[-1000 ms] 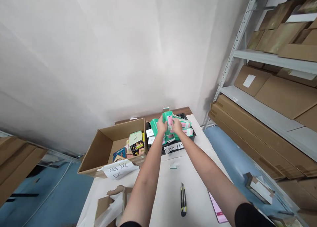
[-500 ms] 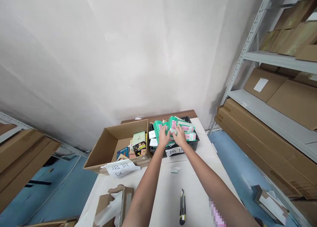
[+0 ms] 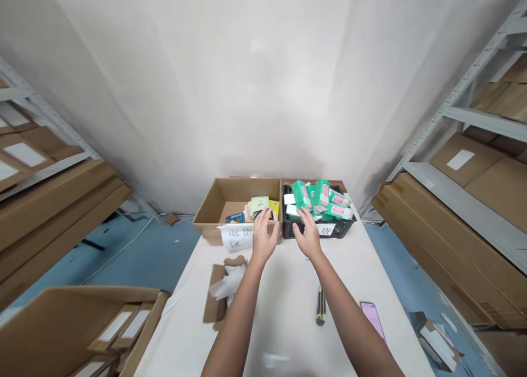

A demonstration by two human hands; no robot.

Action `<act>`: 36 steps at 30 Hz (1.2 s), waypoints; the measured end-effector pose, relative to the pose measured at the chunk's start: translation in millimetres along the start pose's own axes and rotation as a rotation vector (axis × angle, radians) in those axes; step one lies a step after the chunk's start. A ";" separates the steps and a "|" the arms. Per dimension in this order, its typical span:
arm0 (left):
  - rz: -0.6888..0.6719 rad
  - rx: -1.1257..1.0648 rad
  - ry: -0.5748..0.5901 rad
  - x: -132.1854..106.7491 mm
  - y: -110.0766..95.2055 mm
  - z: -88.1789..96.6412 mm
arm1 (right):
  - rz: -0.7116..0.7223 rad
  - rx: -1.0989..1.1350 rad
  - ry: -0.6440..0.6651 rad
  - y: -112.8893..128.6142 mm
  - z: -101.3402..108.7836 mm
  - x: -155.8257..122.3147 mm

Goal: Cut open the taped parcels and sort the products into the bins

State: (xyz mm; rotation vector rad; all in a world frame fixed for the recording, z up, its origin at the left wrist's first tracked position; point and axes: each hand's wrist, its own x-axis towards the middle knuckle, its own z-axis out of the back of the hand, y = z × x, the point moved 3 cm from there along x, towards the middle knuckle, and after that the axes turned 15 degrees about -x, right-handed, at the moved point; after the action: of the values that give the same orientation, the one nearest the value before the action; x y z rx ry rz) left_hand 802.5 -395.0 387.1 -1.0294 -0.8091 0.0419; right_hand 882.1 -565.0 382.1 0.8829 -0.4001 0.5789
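Note:
My left hand (image 3: pixel 264 237) is raised with its fingers apart and nothing in it, in front of the right end of an open cardboard box (image 3: pixel 209 235). Books, one with a pale green cover (image 3: pixel 259 204), lie inside that box. Just before the black plastic crate (image 3: pixel 341 232) is my right hand (image 3: pixel 307 235), also open and holding nothing. Several green and pink boxes (image 3: pixel 321 196) are heaped in the crate, with small white boxes (image 3: pixel 290 199) at its left side. My right hand partly covers the crate's paper label (image 3: pixel 327 230).
On the white table (image 3: pixel 280 311) lie a utility knife (image 3: pixel 320 307), a phone (image 3: pixel 373 319) and a small opened carton (image 3: pixel 214 294) with white wrapping. A large box (image 3: pixel 45 311) with cartons stands at lower left. Shelving with cardboard boxes flanks both sides (image 3: pixel 415 201).
Both hands have come off the green and pink boxes and drawn back toward me, moving apart from the crate. The boxes stay heaped there. My view has swung left.

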 end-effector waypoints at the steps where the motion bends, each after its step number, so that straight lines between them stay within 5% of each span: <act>1: 0.020 0.001 -0.003 -14.4 9.1 25.1 | -0.001 0.020 0.024 17.0 -17.5 -14.9; 5: 0.155 0.044 0.036 -84.8 61.1 119.5 | -0.004 0.078 0.165 75.3 -102.5 -85.4; 9: 0.372 0.144 0.217 -167.9 112.6 180.1 | 0.008 -0.002 0.396 107.7 -179.3 -164.3; 12: 0.568 0.268 0.416 -226.7 138.9 194.1 | -0.002 -0.190 0.624 108.5 -212.0 -218.9; 16: 0.690 0.384 0.681 -289.1 157.2 184.2 | -0.058 -0.448 0.944 86.2 -220.8 -283.9; 21: 0.568 0.388 0.726 -324.2 164.2 167.1 | -0.089 -0.542 0.947 62.4 -209.7 -330.8; 27: 0.358 0.405 0.628 -299.2 140.3 148.2 | -0.238 -0.539 0.626 57.1 -173.3 -320.3; 31: 0.188 0.288 0.649 -260.3 98.4 111.3 | -0.237 -0.533 0.390 53.5 -108.5 -296.7; 36: -0.040 0.016 0.711 -214.8 16.3 33.4 | -0.255 -0.601 0.067 44.4 9.2 -280.4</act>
State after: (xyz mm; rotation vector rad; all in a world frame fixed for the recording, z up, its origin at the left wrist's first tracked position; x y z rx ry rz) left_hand 633.5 -445.3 258.9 -0.9209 -0.1790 -0.3357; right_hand 635.6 -635.8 260.0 0.3269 -0.3651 0.2262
